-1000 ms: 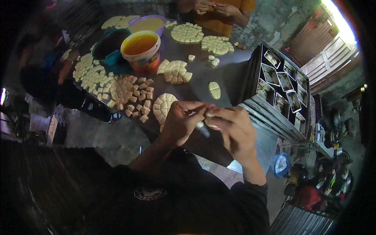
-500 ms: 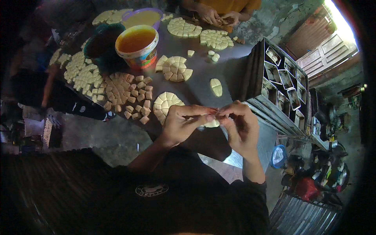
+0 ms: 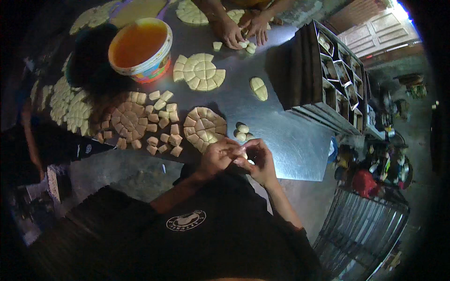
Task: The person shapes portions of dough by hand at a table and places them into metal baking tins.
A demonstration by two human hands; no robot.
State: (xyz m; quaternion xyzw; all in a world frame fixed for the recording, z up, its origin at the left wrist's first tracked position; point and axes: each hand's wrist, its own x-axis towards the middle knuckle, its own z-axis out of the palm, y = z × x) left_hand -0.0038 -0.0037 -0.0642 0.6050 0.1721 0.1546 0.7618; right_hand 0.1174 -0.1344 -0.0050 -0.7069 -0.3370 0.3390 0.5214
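Out at half past ten from the working hands, a white-rimmed bucket [image 3: 167, 48] is holding a smooth orange-yellow fill, its colourful side catching the light. Behind it, towards eleven, a purple tub [image 3: 114, 20] is carrying something pale yellow, while a dark tub [image 3: 79, 58] at ten is sitting in such shadow that I'm not making out its contents. Over between one and two o'clock, a big metal tray [image 3: 313, 84] is resting on a stack, and inside it narrow oblong tins [image 3: 341, 71] are lying close together, the one at its upper left cradling pale lumps.

And here, at the near edge of the desk [image 3: 300, 157], whose bare metal is gleaming, the left hand [image 3: 218, 157] and the right hand [image 3: 261, 164] are meeting, fingertips closing around a small dough piece [image 3: 244, 156], mostly hidden between them. Smooth, rounded dough balls [image 3: 242, 131] are sitting just beyond at twelve.

At ten, a flat scored disc [image 3: 205, 126] is showing its wedges; at half past nine, a browner round [image 3: 128, 120] is lying among blocky, soft-edged chunks [image 3: 175, 140]. Just past twelve, a pale oval [image 3: 258, 89] is lying alone, cut across, and farther out a co-worker's hands [image 3: 243, 33] are reaching down to little dough lumps.
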